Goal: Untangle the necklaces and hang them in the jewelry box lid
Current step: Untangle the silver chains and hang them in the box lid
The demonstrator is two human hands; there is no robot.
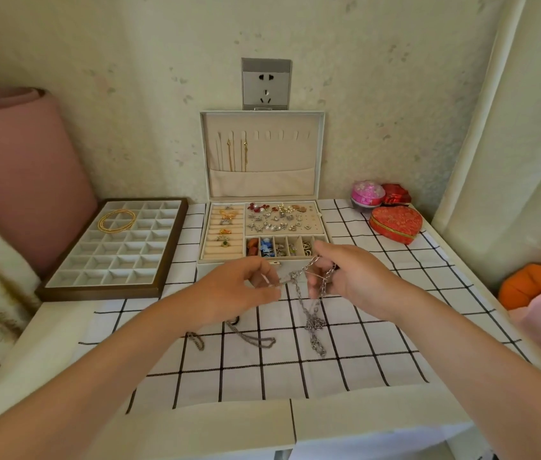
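We find the left hand (246, 287) and right hand (345, 277) each pinching the tangled necklaces (309, 293), lifted above the table (295, 376) near the box lid (262, 180). Chains look light, limp, slippery; grip beside the knot.

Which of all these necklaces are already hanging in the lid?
The two thin gold chains on the lid's left hooks. The gold coil lies in the tray; the silver tangle is held between the left hand and right hand.
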